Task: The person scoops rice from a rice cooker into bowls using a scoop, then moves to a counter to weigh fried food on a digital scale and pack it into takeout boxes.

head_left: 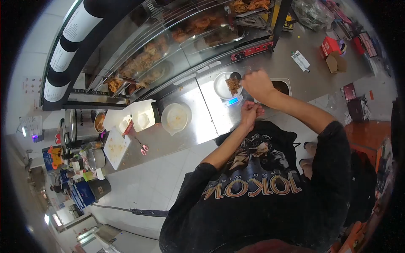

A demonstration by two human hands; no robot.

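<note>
Under my hands a round white dish (220,86) rests on a digital scale with a lit blue display (231,101). Brown chopped food (233,86) lies in the right part of the dish. My right hand (258,86) is closed around what looks like a dark spoon (236,76), its bowl at the dish's far edge and its handle hidden in the fist. Just right of the display, my left hand (251,112) has its fingers pinched together near the rim of a metal pan (288,81). What those fingers hold, if anything, cannot be made out.
A glass display case (185,55) with fried food runs along the counter's back. To the left are a cream-coloured bowl (176,119), an open box (143,119), pink-handled scissors (144,148) and a white cutting board (116,147). A small cardboard box (335,62) stands right.
</note>
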